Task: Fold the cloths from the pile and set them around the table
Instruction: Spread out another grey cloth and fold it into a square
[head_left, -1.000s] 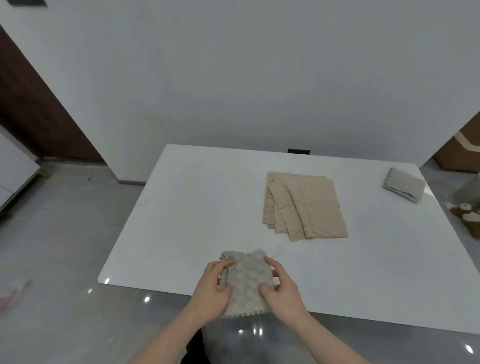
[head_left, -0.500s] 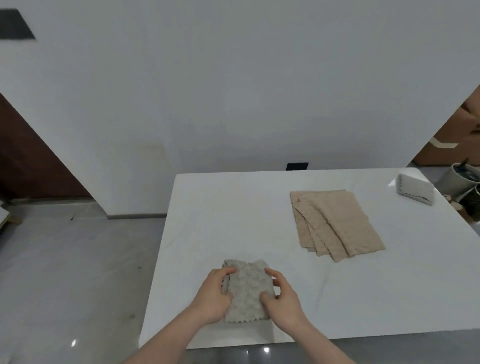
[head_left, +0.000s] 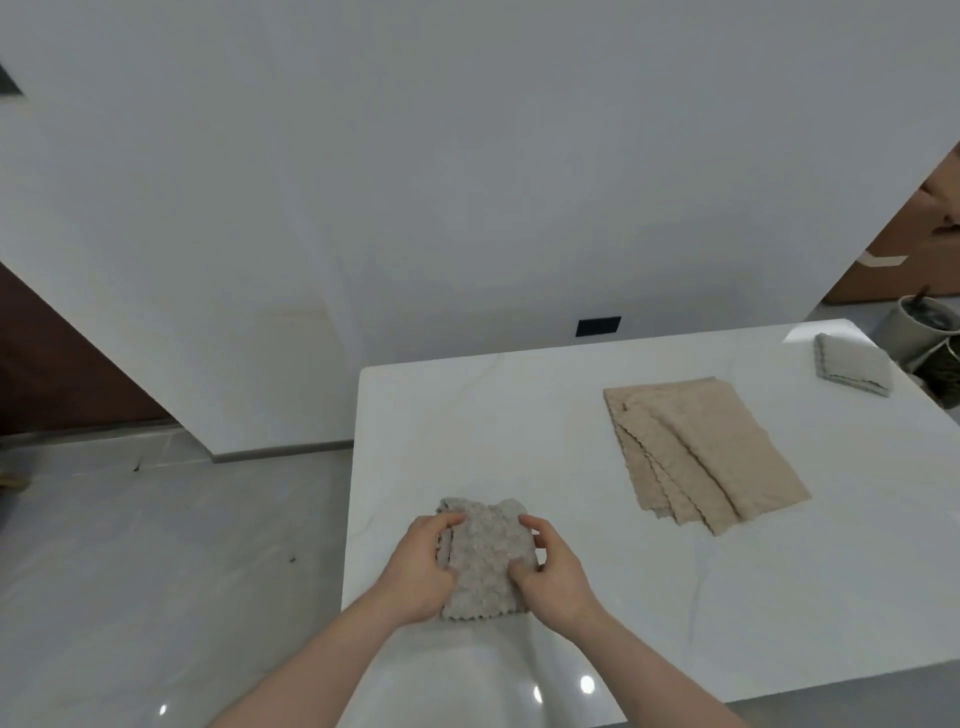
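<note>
A folded grey, nubbly-textured cloth with a scalloped near edge (head_left: 485, 564) is lying near the left front corner of the white marble-look table (head_left: 519, 426), with a hand gripping each of its side edges. A fanned pile of flat beige scallop-edged cloths (head_left: 696, 449) is lying well apart, toward the table's middle. A second folded grey cloth (head_left: 852, 364) is sitting by the far right corner.
</note>
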